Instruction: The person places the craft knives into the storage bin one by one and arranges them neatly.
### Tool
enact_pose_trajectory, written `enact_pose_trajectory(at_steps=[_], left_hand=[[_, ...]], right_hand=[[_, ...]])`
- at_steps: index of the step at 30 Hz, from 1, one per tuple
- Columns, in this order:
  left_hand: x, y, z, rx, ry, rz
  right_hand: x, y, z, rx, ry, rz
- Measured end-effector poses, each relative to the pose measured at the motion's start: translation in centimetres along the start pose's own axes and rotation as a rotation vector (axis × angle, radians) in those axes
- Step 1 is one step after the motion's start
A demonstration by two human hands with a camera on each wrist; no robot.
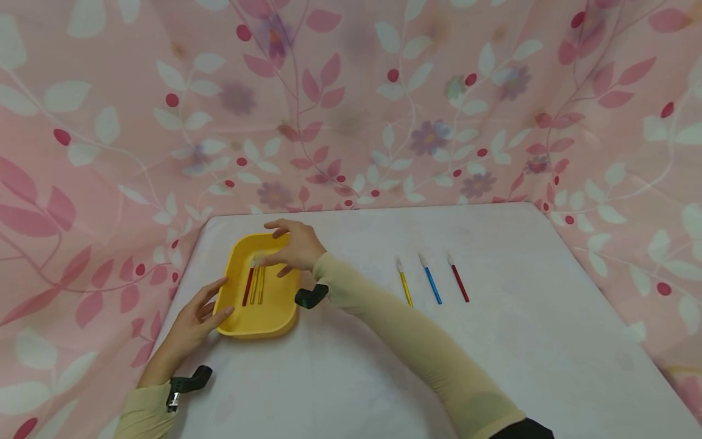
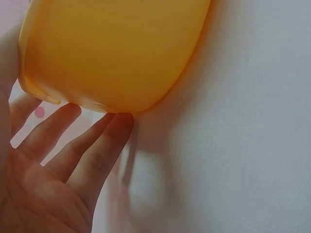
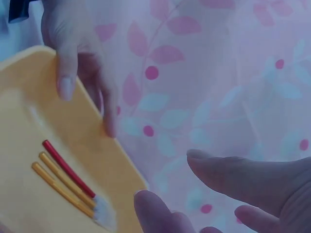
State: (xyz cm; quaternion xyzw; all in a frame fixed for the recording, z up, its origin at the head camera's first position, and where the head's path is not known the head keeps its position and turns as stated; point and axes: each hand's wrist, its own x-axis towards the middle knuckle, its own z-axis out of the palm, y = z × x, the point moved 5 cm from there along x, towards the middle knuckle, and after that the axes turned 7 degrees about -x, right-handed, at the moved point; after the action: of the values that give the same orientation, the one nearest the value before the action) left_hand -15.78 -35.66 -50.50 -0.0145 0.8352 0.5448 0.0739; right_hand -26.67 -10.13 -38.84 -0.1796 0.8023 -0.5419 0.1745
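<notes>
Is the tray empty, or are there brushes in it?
Not empty: the tray holds one red brush and two yellow brushes, lying side by side.

Tray [image 1: 271, 320]: moulded plastic by appearance, smooth, soft sheen. Contents: red brush [image 3: 68, 168] and two yellow brushes [image 3: 63, 190], handles smooth and lightly glossy, tips whitish. Counter [image 1: 340, 378]: pale cloth cover, matt. Upon it: single yellow brush [image 1: 405, 286], blue brush [image 1: 432, 285], second red brush [image 1: 459, 281], all smooth-handled, pale-tipped. Backdrop [image 1: 351, 122]: printed cloth, matt, lightly rippled. Sleeves [image 1: 417, 341]: thin cloth, matt, wrinkled. Wrist cameras [image 1: 311, 297]: hard black plastic in look, low sheen.
</notes>
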Motion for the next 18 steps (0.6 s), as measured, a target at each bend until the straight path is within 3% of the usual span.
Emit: enact_pose_trajectory(at_steps=[10,18], left_hand=[[-0.1,0.1,0.0,0.006,0.003,-0.011],[-0.2,0.2,0.1,-0.008,0.006,-0.004]], right_hand=[[-4.1,-1.5,-3.4,0.034,-0.096,-0.096],[-7.6,-1.7,-6.2,0.106,-0.126,-0.201]])
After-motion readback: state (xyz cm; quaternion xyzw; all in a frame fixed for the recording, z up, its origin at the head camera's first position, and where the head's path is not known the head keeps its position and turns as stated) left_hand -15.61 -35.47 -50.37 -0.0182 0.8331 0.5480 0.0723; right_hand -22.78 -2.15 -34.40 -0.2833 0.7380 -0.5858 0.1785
